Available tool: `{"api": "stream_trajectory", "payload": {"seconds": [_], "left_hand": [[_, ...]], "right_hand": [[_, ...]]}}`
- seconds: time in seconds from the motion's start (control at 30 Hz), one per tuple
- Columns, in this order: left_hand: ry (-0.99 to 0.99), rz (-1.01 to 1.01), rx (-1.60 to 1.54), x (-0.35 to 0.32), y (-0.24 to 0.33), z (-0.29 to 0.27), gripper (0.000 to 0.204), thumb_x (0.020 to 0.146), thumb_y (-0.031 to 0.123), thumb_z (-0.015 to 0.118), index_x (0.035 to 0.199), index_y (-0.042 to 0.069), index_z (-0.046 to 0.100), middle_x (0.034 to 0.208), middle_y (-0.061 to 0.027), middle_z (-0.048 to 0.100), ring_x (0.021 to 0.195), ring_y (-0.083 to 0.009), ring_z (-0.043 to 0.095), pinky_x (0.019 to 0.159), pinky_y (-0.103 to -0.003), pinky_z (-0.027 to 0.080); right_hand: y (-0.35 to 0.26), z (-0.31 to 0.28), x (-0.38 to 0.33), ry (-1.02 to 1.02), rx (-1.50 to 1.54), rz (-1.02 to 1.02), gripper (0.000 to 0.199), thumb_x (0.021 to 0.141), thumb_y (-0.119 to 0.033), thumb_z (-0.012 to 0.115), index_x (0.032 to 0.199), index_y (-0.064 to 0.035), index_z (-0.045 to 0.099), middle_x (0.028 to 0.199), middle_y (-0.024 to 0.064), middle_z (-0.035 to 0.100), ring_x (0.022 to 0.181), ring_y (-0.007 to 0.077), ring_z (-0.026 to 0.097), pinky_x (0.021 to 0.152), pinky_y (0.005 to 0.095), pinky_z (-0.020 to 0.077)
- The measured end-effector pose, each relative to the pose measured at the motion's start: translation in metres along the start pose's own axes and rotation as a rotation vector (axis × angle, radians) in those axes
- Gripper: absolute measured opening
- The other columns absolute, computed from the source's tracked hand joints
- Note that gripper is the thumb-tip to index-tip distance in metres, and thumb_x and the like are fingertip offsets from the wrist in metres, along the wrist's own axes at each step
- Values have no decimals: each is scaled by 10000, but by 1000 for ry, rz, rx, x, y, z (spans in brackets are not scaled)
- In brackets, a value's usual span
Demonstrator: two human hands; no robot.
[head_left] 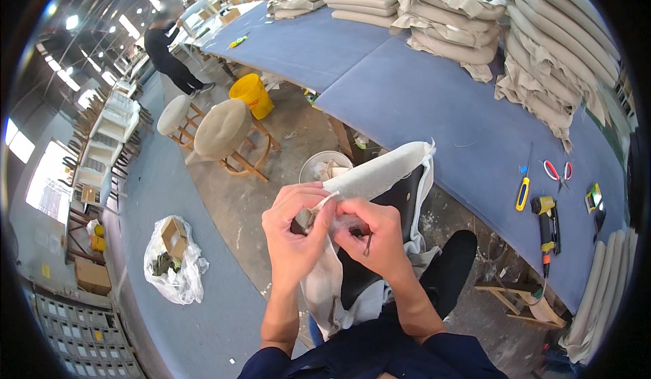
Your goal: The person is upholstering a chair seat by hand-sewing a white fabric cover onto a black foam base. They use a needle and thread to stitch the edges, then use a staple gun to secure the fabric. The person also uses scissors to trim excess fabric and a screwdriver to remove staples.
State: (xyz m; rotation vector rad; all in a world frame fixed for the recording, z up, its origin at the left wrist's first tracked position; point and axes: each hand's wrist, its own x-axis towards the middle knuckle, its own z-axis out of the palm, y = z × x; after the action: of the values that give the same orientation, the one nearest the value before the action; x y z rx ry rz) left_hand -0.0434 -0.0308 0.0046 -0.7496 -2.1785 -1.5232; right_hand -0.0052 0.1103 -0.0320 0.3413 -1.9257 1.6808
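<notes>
A padded seat cushion in pale beige fabric rests at my lap, its black underside turned partly up and loose fabric hanging around its border. My left hand is closed on the fabric edge, thumb and fingers pinching it at the near left corner. Right beside it, my right hand is closed too, its fingertips pressed against the same fabric edge. A thin metal piece pokes out below the right fingers; most of it is hidden, so its kind is unclear.
A blue-topped table carries stacked cushions, a yellow screwdriver, red-handled scissors and a yellow-black air tool. Round stools, a yellow bucket and a plastic bag stand leftward. Another person stands far off.
</notes>
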Motion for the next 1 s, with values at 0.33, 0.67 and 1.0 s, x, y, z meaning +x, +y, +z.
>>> {"api": "stream_trajectory", "payload": {"seconds": [0.33, 0.67, 1.0], "left_hand": [[-152, 184, 73, -10, 28, 10, 251, 666, -50, 709, 902, 35, 719, 984, -79, 749, 1052, -336, 679, 1009, -487, 504], [-168, 290, 163, -25, 61, 43, 315, 626, -18, 757, 929, 68, 756, 963, -33, 740, 1013, -288, 684, 971, -488, 522], [-156, 261, 156, -27, 63, 43, 291, 631, -27, 750, 909, 61, 763, 958, -50, 754, 1017, -310, 682, 987, -497, 504]], "right_hand": [[6, -26, -40, 95, 38, -55, 192, 807, -36, 790, 982, 19, 736, 861, 119, 689, 645, 191, 644, 570, 274, 488], [-4, -59, -52, 353, -62, -143, 295, 630, -44, 879, 888, -24, 738, 765, 78, 654, 627, 122, 586, 537, 238, 435], [-11, -77, -50, 171, 89, -51, 291, 724, -50, 815, 1010, -56, 762, 803, 28, 607, 591, 49, 455, 481, 207, 309]]}}
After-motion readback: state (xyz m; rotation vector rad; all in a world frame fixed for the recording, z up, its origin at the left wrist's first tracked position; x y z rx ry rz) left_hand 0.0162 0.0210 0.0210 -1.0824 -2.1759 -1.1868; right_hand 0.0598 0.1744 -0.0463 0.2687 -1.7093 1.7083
